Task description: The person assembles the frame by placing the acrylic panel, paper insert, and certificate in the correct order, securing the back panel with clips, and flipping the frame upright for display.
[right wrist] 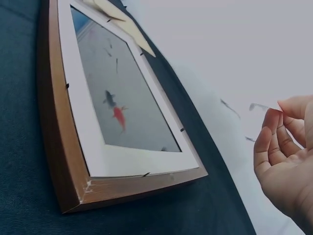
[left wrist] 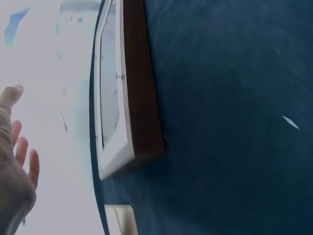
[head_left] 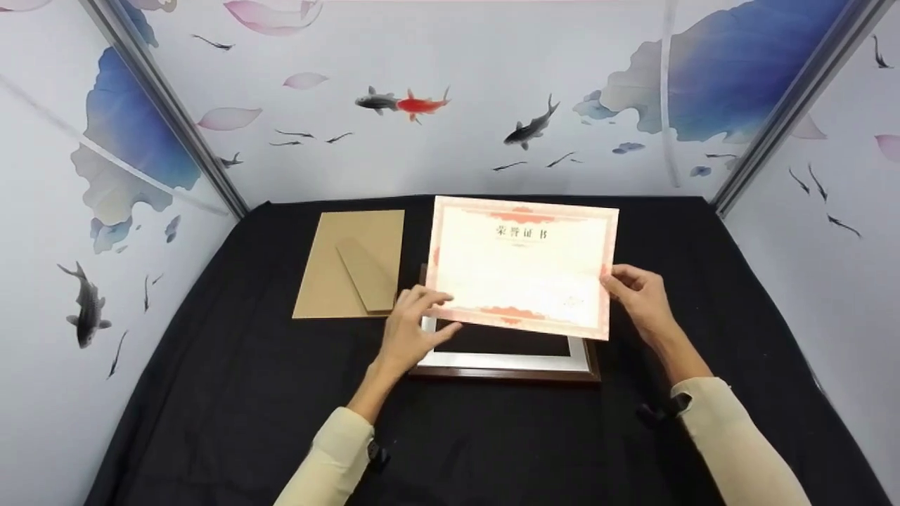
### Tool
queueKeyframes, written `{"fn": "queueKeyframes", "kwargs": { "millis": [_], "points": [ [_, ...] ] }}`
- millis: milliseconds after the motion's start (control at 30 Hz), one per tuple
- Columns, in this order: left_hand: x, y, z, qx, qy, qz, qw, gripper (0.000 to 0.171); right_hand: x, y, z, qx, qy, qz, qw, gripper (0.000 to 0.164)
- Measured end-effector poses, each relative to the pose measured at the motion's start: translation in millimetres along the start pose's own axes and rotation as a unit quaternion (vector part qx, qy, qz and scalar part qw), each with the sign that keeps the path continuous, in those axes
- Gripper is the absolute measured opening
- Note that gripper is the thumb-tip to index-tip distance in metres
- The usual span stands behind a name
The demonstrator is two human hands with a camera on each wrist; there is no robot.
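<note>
A certificate [head_left: 520, 274] with a red and pink patterned border and Chinese lettering is held tilted above a brown picture frame [head_left: 506, 375]. My right hand [head_left: 643, 302] pinches its right edge between thumb and fingers; the right wrist view shows that hand [right wrist: 288, 161] beside the frame [right wrist: 61, 122]. At the certificate's lower left corner is my left hand [head_left: 411, 330], fingers over the corner and thumb spread apart below it. The left wrist view shows this hand [left wrist: 14, 166] with its fingers extended. The frame lies face down or up, I cannot tell; its glass reflects the wall's fish.
A tan backing board [head_left: 316, 281] with an attached stand flap [head_left: 369, 281] lies left of the frame. Black cloth [head_left: 232, 393] covers the table. Printed walls [head_left: 464, 154] with metal corner posts [head_left: 780, 119] enclose the back and both sides.
</note>
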State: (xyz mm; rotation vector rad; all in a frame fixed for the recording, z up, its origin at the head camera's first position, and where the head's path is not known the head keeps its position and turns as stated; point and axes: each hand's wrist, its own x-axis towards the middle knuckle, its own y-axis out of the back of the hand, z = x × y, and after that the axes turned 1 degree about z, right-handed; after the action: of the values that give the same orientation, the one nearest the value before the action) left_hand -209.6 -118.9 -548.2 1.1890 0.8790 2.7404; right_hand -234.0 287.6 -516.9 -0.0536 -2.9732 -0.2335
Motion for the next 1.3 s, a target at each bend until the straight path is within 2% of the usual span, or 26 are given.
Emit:
{"fn": "queueKeyframes", "kwargs": {
  "millis": [100, 200, 467, 567, 700, 800, 933, 1067, 1200, 1300],
  "points": [
    [8.5, -11.2, 6.2, 0.036, -0.046, -0.015, 0.9982, 0.045, -1, 2, -5, 0.012, -0.006, 0.004, 1.000, 0.029],
    [12.3, -19.1, 8.4, 0.059, -0.064, -0.019, 0.9960, 0.048, -2, 4, -9, 0.029, -0.011, 0.010, 0.999, 0.029],
    [12.6, -27.4, -0.3, 0.104, -0.089, 0.020, 0.9904, 0.046, -2, 7, -13, 0.055, -0.023, 0.008, 0.998, 0.031],
    [12.9, -28.5, -3.5, 0.116, -0.089, 0.046, 0.9882, 0.036, -1, 5, -14, 0.071, -0.025, 0.001, 0.997, 0.033],
    [13.5, -28.2, -6.3, 0.098, -0.083, 0.092, 0.9874, 0.023, 0, 1, -15, 0.080, -0.026, -0.009, 0.996, 0.034],
    [15.0, -25.7, -6.4, 0.074, -0.081, 0.111, 0.9877, 0.019, 0, 0, -16, 0.079, -0.023, -0.013, 0.997, 0.033],
    [17.9, -20.9, -3.7, 0.052, -0.082, 0.111, 0.9890, 0.018, 0, 1, -17, 0.072, -0.020, -0.017, 0.997, 0.034],
    [21.5, -16.3, 0.1, 0.040, -0.074, 0.094, 0.9920, 0.015, 0, 2, -18, 0.068, -0.014, -0.019, 0.997, 0.033],
    [29.7, -11.4, 6.8, 0.028, -0.061, 0.089, 0.9937, 0.012, 3, 7, -26, 0.135, 0.004, -0.009, 0.991, 0.026],
    [39.4, -5.2, 14.7, -0.010, -0.052, 0.109, 0.9927, 0.013, 7, 15, -32, 0.222, 0.020, 0.014, 0.975, 0.022]
  ]
}}
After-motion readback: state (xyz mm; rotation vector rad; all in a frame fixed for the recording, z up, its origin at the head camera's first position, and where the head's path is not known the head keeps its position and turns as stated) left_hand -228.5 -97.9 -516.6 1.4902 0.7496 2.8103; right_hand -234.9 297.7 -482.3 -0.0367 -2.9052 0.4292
